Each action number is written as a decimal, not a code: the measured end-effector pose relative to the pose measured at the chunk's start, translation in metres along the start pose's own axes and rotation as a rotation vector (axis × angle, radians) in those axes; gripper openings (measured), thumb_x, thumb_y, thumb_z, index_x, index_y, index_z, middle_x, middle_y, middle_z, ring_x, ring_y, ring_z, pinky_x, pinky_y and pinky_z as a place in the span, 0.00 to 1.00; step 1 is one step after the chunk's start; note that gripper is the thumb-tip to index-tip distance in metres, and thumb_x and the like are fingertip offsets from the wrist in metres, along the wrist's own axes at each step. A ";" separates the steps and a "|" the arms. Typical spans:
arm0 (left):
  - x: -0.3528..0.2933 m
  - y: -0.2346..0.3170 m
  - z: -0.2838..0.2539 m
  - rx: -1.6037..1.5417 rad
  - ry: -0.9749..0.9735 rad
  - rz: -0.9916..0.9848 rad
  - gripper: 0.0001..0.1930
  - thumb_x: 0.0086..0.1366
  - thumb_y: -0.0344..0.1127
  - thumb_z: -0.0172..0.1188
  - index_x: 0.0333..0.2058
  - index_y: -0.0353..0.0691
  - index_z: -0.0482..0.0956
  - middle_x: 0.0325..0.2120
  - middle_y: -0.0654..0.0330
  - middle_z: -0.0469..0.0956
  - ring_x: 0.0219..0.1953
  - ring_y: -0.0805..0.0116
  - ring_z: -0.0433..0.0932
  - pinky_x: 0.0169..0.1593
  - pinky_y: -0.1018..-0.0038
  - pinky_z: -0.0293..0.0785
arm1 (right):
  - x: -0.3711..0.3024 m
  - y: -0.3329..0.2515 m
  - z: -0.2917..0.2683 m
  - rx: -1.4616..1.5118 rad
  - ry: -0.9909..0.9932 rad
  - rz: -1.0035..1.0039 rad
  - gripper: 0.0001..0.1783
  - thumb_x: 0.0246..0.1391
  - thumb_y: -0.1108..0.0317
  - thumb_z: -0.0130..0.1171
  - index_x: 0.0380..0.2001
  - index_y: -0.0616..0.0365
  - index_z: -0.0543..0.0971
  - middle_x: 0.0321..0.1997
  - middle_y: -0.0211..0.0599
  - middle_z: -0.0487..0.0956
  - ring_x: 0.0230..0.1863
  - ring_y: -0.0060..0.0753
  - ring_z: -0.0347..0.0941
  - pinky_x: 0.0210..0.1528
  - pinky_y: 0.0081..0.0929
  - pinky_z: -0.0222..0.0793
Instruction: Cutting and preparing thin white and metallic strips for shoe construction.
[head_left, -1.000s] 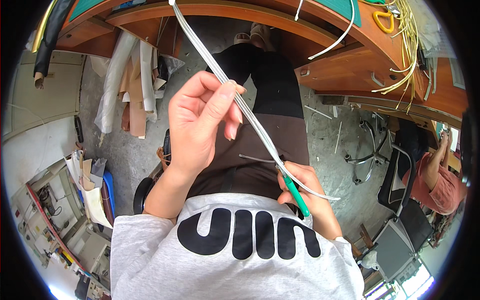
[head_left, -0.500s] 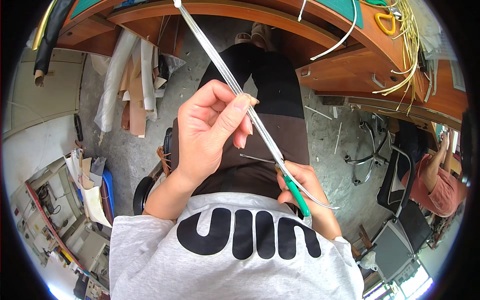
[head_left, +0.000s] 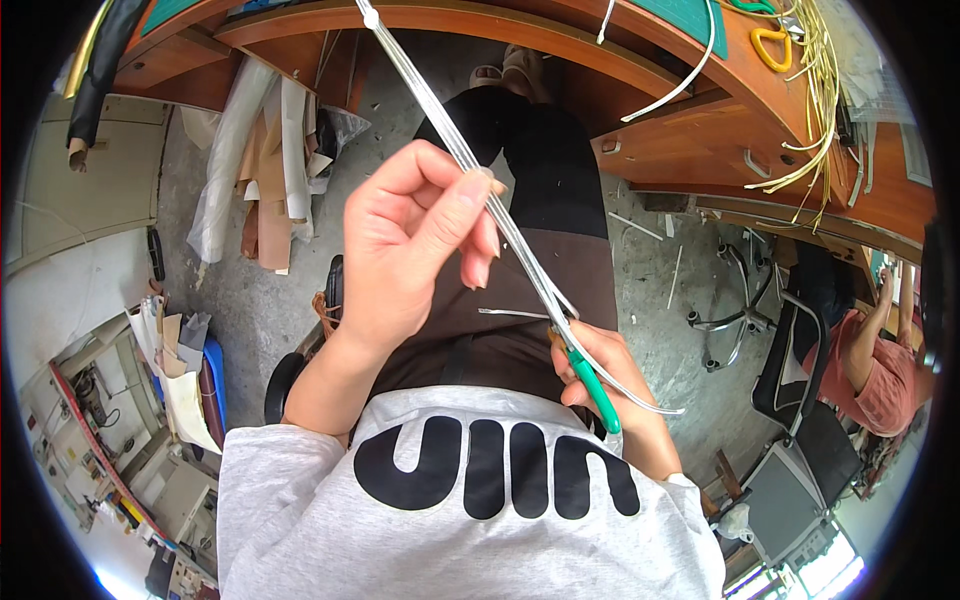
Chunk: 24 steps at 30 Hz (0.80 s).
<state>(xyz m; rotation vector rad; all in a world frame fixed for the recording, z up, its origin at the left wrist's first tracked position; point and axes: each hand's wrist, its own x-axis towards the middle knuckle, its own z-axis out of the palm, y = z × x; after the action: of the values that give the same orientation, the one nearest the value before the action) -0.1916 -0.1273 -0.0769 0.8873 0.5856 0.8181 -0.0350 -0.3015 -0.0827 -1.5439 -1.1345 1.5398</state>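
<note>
Cords [head_left: 517, 242] stretch lengthwise from eleven to five o'clock; the left hand [head_left: 412, 240] pinches them, the right hand [head_left: 618, 368] grips a tool [head_left: 596, 393].

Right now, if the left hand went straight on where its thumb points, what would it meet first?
The left hand would first meet the silvery strips that it touches. Beyond them, the wooden desk seems next, though depth over the black trousers is unclear.

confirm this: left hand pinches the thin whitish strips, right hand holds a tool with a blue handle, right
Not quite: in the head view, the tool held by the right hand has a green handle, not a blue one. The left hand does pinch the thin whitish strips.
</note>
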 end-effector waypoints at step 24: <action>0.003 -0.001 -0.002 -0.129 0.026 -0.053 0.07 0.65 0.31 0.52 0.33 0.32 0.71 0.17 0.58 0.74 0.15 0.77 0.70 0.20 0.84 0.67 | 0.001 -0.001 -0.002 -0.011 0.018 -0.023 0.30 0.34 0.51 0.70 0.21 0.61 0.63 0.20 0.37 0.59 0.21 0.37 0.55 0.25 0.30 0.53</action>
<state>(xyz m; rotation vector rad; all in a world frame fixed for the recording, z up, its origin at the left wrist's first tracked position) -0.1909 -0.1246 -0.0789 0.7421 0.5703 0.8114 -0.0331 -0.3004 -0.0821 -1.5437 -1.1484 1.5041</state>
